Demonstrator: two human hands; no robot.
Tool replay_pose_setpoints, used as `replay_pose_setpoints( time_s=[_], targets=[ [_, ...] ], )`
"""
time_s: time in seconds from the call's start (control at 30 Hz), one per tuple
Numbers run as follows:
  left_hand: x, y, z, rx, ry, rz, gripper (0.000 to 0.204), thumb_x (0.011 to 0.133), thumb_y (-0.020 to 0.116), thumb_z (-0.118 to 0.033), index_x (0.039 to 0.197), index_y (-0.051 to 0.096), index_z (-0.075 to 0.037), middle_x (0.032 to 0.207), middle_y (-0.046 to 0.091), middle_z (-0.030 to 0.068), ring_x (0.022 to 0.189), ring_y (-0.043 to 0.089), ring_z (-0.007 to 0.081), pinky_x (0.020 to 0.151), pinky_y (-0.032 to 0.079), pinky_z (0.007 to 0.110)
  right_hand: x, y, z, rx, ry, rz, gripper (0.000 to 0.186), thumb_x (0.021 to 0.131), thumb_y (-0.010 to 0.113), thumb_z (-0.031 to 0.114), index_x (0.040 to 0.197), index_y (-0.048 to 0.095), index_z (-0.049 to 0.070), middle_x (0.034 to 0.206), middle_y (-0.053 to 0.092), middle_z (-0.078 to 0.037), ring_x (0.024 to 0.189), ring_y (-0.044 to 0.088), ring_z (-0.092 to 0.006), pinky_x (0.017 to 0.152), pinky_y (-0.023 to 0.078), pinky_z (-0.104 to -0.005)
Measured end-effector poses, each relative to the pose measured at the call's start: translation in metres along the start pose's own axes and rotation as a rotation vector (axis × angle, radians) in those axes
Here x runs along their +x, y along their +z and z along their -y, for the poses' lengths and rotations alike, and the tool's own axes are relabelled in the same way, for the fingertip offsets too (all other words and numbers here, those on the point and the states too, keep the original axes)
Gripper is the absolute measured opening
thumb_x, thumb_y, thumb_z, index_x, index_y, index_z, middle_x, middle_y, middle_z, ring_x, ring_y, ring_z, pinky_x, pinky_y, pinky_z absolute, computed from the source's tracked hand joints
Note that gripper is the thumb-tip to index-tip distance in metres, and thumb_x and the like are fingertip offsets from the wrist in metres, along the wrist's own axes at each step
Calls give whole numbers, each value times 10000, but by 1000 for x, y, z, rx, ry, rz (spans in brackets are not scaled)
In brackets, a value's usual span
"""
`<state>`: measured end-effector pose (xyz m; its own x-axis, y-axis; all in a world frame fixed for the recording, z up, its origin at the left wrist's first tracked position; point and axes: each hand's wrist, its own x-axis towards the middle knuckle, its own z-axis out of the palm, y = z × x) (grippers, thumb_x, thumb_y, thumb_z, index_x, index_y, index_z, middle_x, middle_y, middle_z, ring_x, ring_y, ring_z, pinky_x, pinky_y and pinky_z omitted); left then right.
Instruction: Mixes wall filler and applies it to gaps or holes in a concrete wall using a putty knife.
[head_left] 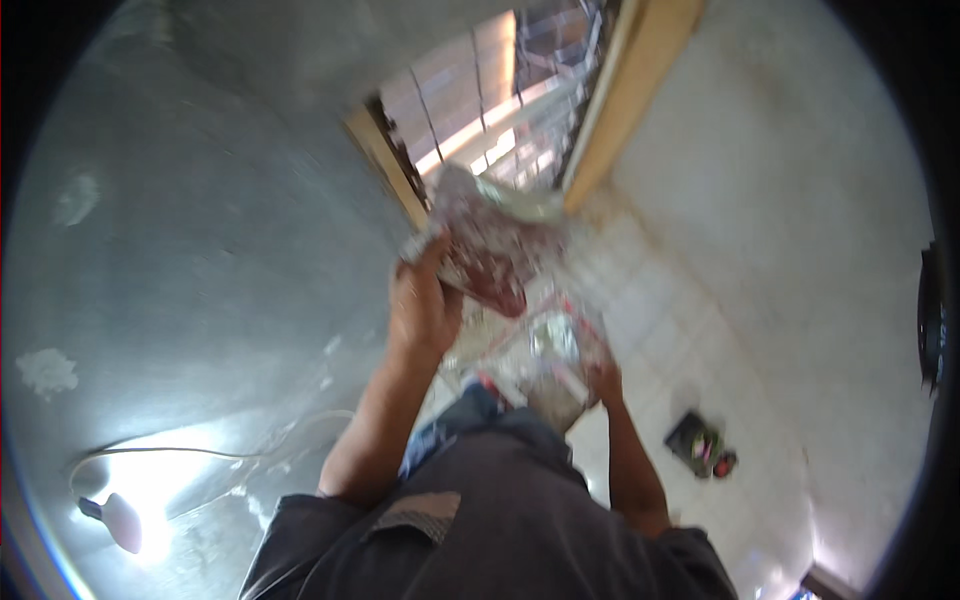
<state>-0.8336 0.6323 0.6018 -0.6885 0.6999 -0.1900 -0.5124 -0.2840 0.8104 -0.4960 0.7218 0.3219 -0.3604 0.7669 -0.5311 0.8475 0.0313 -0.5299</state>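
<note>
My left hand point(425, 298) is raised in front of me, its fingers closed round the edge of a clear plastic packet point(500, 225) with dark red and whitish contents. The packet is smeared by motion, so I cannot make out what is inside. Lower and to the right, my right hand point(603, 380) grips the side of a clear plastic bag point(550, 345) with red marks near its top. The bag hangs in front of my legs, below the packet. Whether the bag holds anything is too blurred to tell.
A barred opening point(490, 100) with a wooden frame point(630, 100) lies ahead. On the left, a lit bulb point(122, 522) and its cable are against the grey wall point(220, 230). A small dark tray point(685, 435) with colourful items is at lower right, on the pale tiled floor point(640, 300).
</note>
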Motion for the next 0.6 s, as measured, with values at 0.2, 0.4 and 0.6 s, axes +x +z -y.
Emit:
replay_pose_setpoints(
  time_s=[0.2, 0.4, 0.6],
  targets=[
    [-10, 5, -4, -184, -160, -37, 232, 937, 545, -93, 1105, 562, 67, 1074, 639, 136, 961, 640, 235, 882, 502, 379, -20, -11, 20, 121, -132, -278, 283, 834, 616, 172, 1065, 698, 31, 923, 712, -167, 839, 695, -275, 818, 526, -358],
    [-22, -6, 15, -199, -198, -48, 245, 939, 535, -93, 1125, 546, 65, 1077, 635, 143, 981, 638, 240, 877, 516, 378, -13, 6, -30, 102, -69, -366, 314, 858, 616, 147, 1143, 663, 25, 865, 699, -163, 763, 684, -207, 690, 549, -323],
    [-26, -20, 22, -231, -208, -86, 246, 938, 519, -88, 1130, 537, 65, 1077, 637, 144, 968, 646, 244, 853, 531, 374, -22, 6, -6, 911, 180, -252, 531, 900, 607, 126, 1373, 417, -24, 1093, 619, -182, 793, 663, -215, 635, 552, -301]
  ],
)
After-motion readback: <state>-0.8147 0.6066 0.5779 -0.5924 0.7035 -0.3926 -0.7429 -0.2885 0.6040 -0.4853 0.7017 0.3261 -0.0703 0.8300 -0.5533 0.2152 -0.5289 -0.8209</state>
